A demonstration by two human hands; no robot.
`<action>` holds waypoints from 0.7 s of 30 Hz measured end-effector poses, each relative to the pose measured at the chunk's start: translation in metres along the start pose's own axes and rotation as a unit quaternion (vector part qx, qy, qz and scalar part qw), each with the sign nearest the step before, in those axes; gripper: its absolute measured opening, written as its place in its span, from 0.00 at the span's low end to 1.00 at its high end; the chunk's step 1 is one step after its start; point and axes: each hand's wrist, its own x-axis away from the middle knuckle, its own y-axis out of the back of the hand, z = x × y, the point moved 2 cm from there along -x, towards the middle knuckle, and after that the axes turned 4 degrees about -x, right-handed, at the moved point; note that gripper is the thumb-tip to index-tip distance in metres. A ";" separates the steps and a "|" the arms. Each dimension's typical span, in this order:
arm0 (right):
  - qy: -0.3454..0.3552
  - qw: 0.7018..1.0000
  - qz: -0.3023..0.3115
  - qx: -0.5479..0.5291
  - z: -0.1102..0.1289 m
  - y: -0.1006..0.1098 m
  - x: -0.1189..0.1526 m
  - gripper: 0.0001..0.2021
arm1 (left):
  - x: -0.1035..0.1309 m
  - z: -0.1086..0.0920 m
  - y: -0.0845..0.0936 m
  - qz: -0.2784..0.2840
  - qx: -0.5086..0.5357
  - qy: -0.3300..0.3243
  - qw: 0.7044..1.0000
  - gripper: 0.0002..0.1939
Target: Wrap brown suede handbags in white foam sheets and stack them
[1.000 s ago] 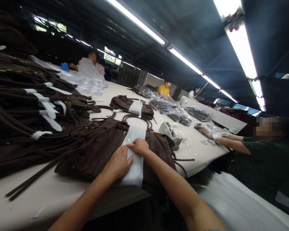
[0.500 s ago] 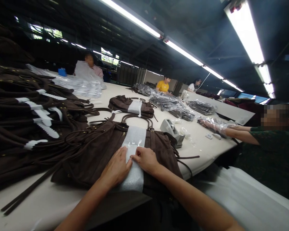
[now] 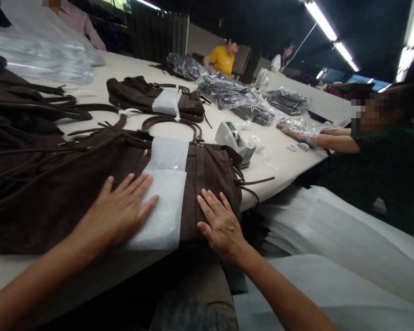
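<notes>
A dark brown handbag (image 3: pixel 210 170) lies flat at the table's near edge, its looped handles pointing away from me. Round its middle runs a band of white foam wrap (image 3: pixel 162 220), with clear tape across the overlap. My left hand (image 3: pixel 119 207) rests with fingers spread on the bag and the left edge of the band. To the right of the band, my right hand (image 3: pixel 221 223) lies open on the brown fabric. A grey tape dispenser (image 3: pixel 236 145) stands just beyond the bag's right end.
Another wrapped brown bag (image 3: pixel 134 99) lies farther back. Brown bags (image 3: pixel 17 110) are piled at left, near clear plastic bags (image 3: pixel 51 53). Plastic-packed bags (image 3: pixel 234 94) lie across the table. White foam sheets (image 3: pixel 348 230) stand at lower right. A co-worker's arms (image 3: pixel 334 138) handle plastic at right; other people are behind.
Both hands have moved apart from the taped overlap and now lie flat, the left on the band's left edge, the right on the fabric. The view has tilted down and shifted.
</notes>
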 end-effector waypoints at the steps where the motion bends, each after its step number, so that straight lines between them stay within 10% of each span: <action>1: 0.016 1.000 0.004 -0.002 0.000 0.000 0.003 0.32 | 0.002 0.012 0.000 0.001 -0.003 0.000 1.000 0.36; 6: 0.082 0.996 -0.025 0.003 -0.001 -0.011 0.022 0.36 | 0.021 0.050 0.014 -0.044 0.030 0.045 0.998 0.34; 12: 0.119 0.987 -0.110 0.024 -0.008 -0.028 0.033 0.33 | 0.047 0.033 0.040 -0.183 0.033 0.064 0.981 0.21; 21: 0.178 0.980 -0.092 0.005 -0.027 0.019 -0.018 0.33 | 0.048 0.092 0.028 -0.018 -0.071 0.017 0.997 0.34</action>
